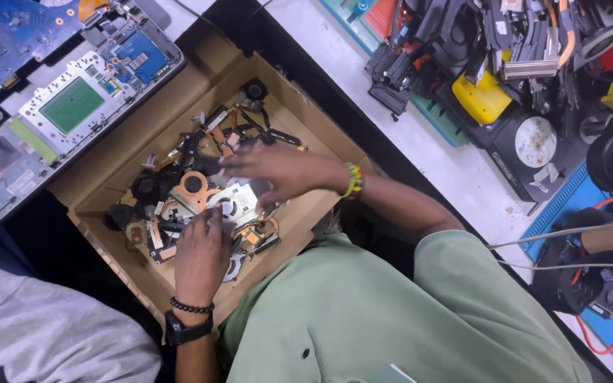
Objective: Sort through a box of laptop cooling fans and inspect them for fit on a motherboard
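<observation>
Cardboard box [111, 174] sits open on my lap and against the near edge of the white bench [455, 170], holding a heap of laptop cooling parts [193, 188]: black fans, copper heat pipes and silver fan housings. My left hand [201, 250], with a black watch and bead bracelet at the wrist, lies palm down on the near side of the heap, fingers flat and touching a silver fan housing [234, 201]. My right hand [282, 170], with a coloured bead band at the wrist, reaches across the far side of the heap, fingers spread over the parts; I cannot tell whether it grips anything. Both hands are apart, the housing between them. An opened laptop chassis [51, 92] with blue boards lies at far left. More heat sinks and a yellow part [482, 98] crowd the far right.
</observation>
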